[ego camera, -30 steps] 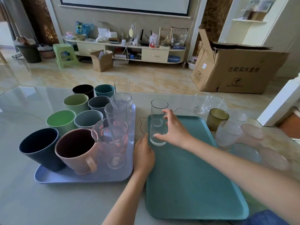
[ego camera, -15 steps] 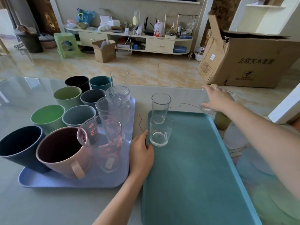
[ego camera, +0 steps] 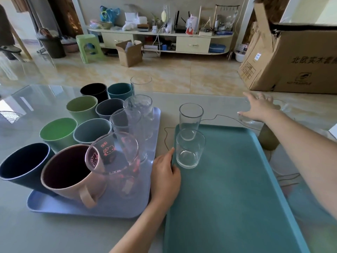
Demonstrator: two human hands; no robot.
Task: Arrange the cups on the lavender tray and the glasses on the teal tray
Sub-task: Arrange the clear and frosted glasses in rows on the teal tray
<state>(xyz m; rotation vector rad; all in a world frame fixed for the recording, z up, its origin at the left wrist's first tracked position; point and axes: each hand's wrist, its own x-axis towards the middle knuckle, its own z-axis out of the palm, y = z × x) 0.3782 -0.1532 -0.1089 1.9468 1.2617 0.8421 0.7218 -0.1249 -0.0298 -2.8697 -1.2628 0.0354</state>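
The lavender tray (ego camera: 91,207) on the left carries several coloured cups, among them a pink mug (ego camera: 71,176) and a navy cup (ego camera: 23,165), plus several clear glasses such as a cartoon-printed glass (ego camera: 116,161). The teal tray (ego camera: 228,198) on the right holds a short glass (ego camera: 190,148) and a tall glass (ego camera: 190,121) at its far left corner. My left hand (ego camera: 166,176) grips the teal tray's left rim. My right hand (ego camera: 259,108) reaches beyond the tray and closes over a clear glass (ego camera: 248,118) on the table.
An olive cup (ego camera: 268,137) stands right of the teal tray, under my right arm. Another clear glass (ego camera: 141,84) stands beyond the lavender tray. A big cardboard box (ego camera: 295,57) sits on the floor past the glass table (ego camera: 36,230). Frosted glassware blurs at the right edge.
My right hand let go of the short glass on the teal tray, swung out to the far right and settled onto a clear glass there. My left hand stayed on the tray rim.
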